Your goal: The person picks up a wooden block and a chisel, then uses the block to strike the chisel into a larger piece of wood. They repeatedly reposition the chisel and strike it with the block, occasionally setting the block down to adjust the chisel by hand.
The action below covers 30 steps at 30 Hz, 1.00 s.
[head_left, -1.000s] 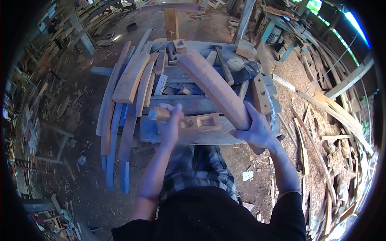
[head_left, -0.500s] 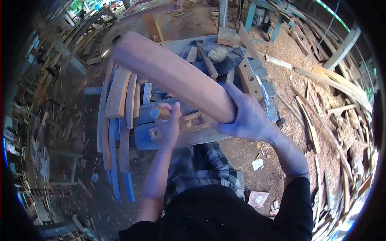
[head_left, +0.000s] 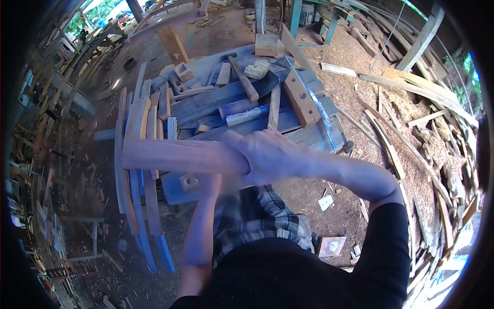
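Leverage could twist the wooden billet (head_left: 180, 156) from the right hand (head_left: 265, 153), whose fingers wrap one end while the long remainder projects leftward above the near edge of the workbench (head_left: 309, 138); if dropped, it might strike the left hand (head_left: 209, 184), mostly hidden behind it, whose grip cannot be told. The billet appears thick, pale reddish-brown and flat-faced, slightly blurred. A mortised block (head_left: 188, 185), partly obscured, lies at the workbench's near-left part.
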Each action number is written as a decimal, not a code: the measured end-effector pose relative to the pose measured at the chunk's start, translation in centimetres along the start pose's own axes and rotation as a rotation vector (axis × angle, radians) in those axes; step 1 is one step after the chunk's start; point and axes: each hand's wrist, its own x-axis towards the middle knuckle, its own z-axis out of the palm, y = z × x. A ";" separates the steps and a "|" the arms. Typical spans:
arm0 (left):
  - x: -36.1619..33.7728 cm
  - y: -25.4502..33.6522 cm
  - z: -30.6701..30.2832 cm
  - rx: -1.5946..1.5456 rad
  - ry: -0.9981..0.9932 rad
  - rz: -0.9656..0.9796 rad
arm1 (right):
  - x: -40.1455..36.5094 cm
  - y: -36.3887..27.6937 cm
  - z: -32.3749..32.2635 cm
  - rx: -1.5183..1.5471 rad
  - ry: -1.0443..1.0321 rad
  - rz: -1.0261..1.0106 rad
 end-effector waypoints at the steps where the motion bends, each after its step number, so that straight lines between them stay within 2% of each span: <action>1: 0.1 0.4 -0.2 0.248 -0.017 -0.049 | 0.2 0.5 0.1 -0.081 -0.085 0.056; 2: 0.4 0.8 0.0 0.244 -0.023 -0.048 | 0.3 0.9 -0.2 -0.082 -0.083 0.063; 4: 0.5 1.2 0.6 -0.295 0.138 -0.153 | 0.7 0.3 -1.2 -0.192 0.005 0.020; 5: 0.2 0.5 0.5 -0.297 0.133 -0.170 | 0.5 -0.5 -1.3 -0.186 -0.007 0.033; 7: 0.0 -1.5 0.2 0.022 0.064 0.110 | 0.2 -1.9 -1.4 0.047 0.137 -0.077; 9: 0.2 -2.8 1.2 0.038 0.120 0.151 | 0.2 -1.0 -0.5 0.109 0.113 -0.062; 11: 0.2 -2.0 1.1 0.058 0.169 0.205 | 0.2 1.4 0.5 -0.089 -0.117 0.116; 13: 1.0 1.3 0.3 -0.584 0.130 -0.125 | 0.0 1.8 0.0 -0.177 -0.081 0.174; 15: 1.3 2.7 -0.1 -0.592 0.202 -0.100 | -0.6 2.2 -0.4 -0.086 0.144 0.095; 16: 1.4 3.3 -0.2 -0.595 0.264 -0.075 | -1.0 2.2 -0.5 -0.089 0.143 0.092; 18: 1.4 4.5 -0.5 -0.592 0.247 -0.057 | -2.0 2.0 -0.6 -0.005 0.196 0.105; 25: 1.1 3.6 -0.2 -0.433 0.171 -0.022 | -3.6 2.4 -0.5 -0.021 0.120 0.233; 28: 1.0 3.8 0.1 -0.361 0.161 -0.018 | -3.3 0.8 -1.5 0.015 0.228 0.150; 30: 0.8 4.1 0.7 -0.337 0.195 0.008 | -2.9 -0.8 -1.9 0.091 0.340 0.011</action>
